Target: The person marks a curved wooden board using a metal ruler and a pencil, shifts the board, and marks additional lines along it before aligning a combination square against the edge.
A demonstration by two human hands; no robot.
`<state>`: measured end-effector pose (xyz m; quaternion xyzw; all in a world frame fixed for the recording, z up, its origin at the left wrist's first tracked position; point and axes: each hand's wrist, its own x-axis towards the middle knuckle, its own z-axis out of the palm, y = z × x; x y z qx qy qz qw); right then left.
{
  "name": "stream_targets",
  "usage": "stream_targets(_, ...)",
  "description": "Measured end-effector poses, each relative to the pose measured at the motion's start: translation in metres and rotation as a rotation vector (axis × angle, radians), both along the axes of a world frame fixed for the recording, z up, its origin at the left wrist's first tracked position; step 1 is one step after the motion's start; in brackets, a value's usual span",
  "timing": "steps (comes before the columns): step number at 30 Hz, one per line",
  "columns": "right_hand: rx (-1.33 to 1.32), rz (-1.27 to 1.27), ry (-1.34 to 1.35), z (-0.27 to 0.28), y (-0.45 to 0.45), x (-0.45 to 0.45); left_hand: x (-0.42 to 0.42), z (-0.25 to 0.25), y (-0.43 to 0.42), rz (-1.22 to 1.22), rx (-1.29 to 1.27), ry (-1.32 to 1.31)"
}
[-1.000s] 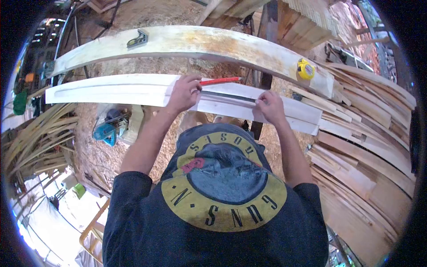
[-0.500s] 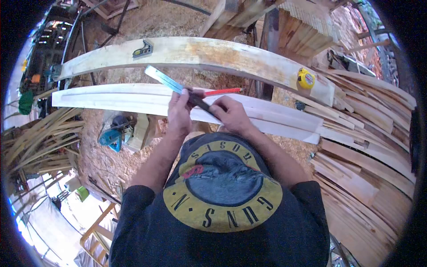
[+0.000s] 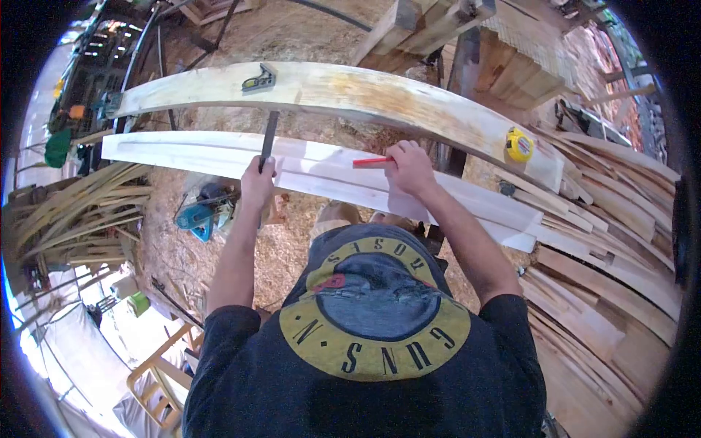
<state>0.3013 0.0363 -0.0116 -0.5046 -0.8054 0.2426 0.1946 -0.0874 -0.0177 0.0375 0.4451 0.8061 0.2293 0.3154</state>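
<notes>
A long pale timber [image 3: 321, 162], marked by lengthwise lines or edges, lies across in front of me. My left hand [image 3: 258, 184] grips the lower end of a narrow, straight dark-looking measuring or marking tool [image 3: 269, 135], held across the timber's left part. Whether its far end touches anything, I cannot tell. Farther right, above the same timber, my right hand [image 3: 411, 169] is closed round a red pencil [image 3: 370, 163] that points left. Behind lies a thick curved beam [image 3: 328, 87]; a small hand plane [image 3: 258, 78] and a yellow tape measure [image 3: 519, 145] rest on it.
Stacked boards [image 3: 606, 292] crowd the right side, and thin curved strips [image 3: 80, 219] are piled at left. A teal power tool [image 3: 196, 217] sits on the shavings-covered floor [image 3: 197, 255]. Heavy timbers [image 3: 431, 33] stand beyond the beam.
My hands have moved apart: the left went left with the tool, now turned crosswise to the timber. My right hand let go of the tool and moved right with the pencil, which now points left.
</notes>
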Motion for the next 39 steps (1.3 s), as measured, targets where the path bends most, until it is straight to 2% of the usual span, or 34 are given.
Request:
stream_targets(5, 0.053, -0.300, 0.250, 0.016, -0.013, 0.018, -0.009, 0.009, -0.009, -0.109, -0.017, 0.158)
stream_targets(8, 0.040, -0.516, 0.271, 0.015, -0.033, 0.048, -0.022, 0.024, -0.004, -0.154, -0.022, 0.240)
stream_targets(10, -0.062, -0.720, 0.327, 0.013, -0.051, 0.068, -0.041, 0.023, 0.004, -0.165, -0.023, 0.306)
stream_targets(12, -0.027, -0.762, 0.576, -0.023, -0.068, 0.103, -0.068, 0.018, 0.016, -0.176, -0.028, 0.400)
stream_targets(15, -0.310, -1.010, 1.382, -0.007, -0.085, 0.125, -0.103, 0.008, 0.035, -0.182, 0.031, 0.485)
stream_targets(18, -0.441, -1.131, 1.374, 0.010, -0.095, 0.141, -0.126, 0.003, 0.048, -0.267, 0.102, 0.553)
stream_targets(19, -0.483, -1.054, 1.293, 0.010, -0.101, 0.147, -0.130, 0.001, 0.055, -0.293, 0.117, 0.565)
stream_targets(22, -0.293, -1.163, 0.791, 0.016, -0.090, 0.109, -0.142, -0.011, 0.069, -0.416, 0.183, 0.598)
stream_targets(23, -0.030, -0.972, 0.565, 0.012, -0.090, 0.097, -0.143, -0.011, 0.074, -0.465, 0.210, 0.615)
stream_targets(26, 0.363, -0.666, 0.052, 0.002, -0.071, 0.075, -0.150, -0.018, 0.090, -0.581, 0.180, 0.665)
stream_targets(29, 0.353, -0.734, -0.054, 0.000, -0.060, 0.054, -0.154, -0.029, 0.099, -0.647, 0.278, 0.715)
stream_targets(31, 0.377, -0.785, -0.220, -0.011, -0.060, 0.051, -0.157, -0.033, 0.105, -0.650, 0.360, 0.712)
stream_targets(32, 0.389, -0.809, -0.300, -0.011, -0.058, 0.046, -0.158, -0.035, 0.107, -0.662, 0.347, 0.721)
stream_targets(35, 0.307, -0.871, -0.263, -0.009, -0.056, 0.038, -0.164, -0.043, 0.108, -0.668, 0.297, 0.732)
stream_targets(39, 0.315, -0.855, -0.477, -0.019, -0.054, 0.041, -0.170, -0.059, 0.109, -0.597, 0.301, 0.725)
